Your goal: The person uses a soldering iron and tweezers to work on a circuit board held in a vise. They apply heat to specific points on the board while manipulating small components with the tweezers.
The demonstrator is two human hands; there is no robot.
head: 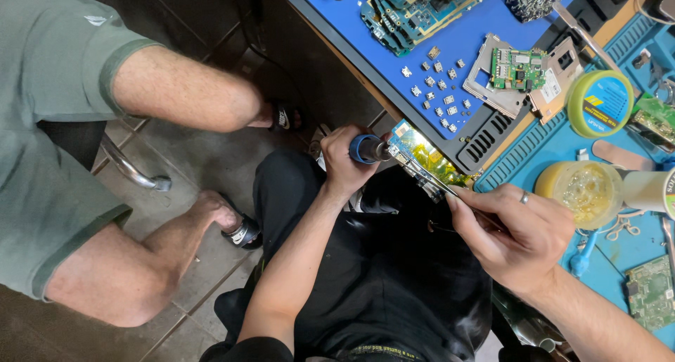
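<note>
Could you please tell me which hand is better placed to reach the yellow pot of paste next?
Probably the right hand: it sits beside the yellow pot, while the left hand grips the blue-handled tool farther away.

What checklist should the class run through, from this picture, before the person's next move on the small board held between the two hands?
1. Left hand has a full grip on the blue-collared tool: ok.
2. Right hand holds thin tweezers at the small board: ok.
3. Board resting on the mat: not ok, held over the lap.
4. Tool tip on the board: cannot tell.
5. Open yellow jar close by: ok.
</note>
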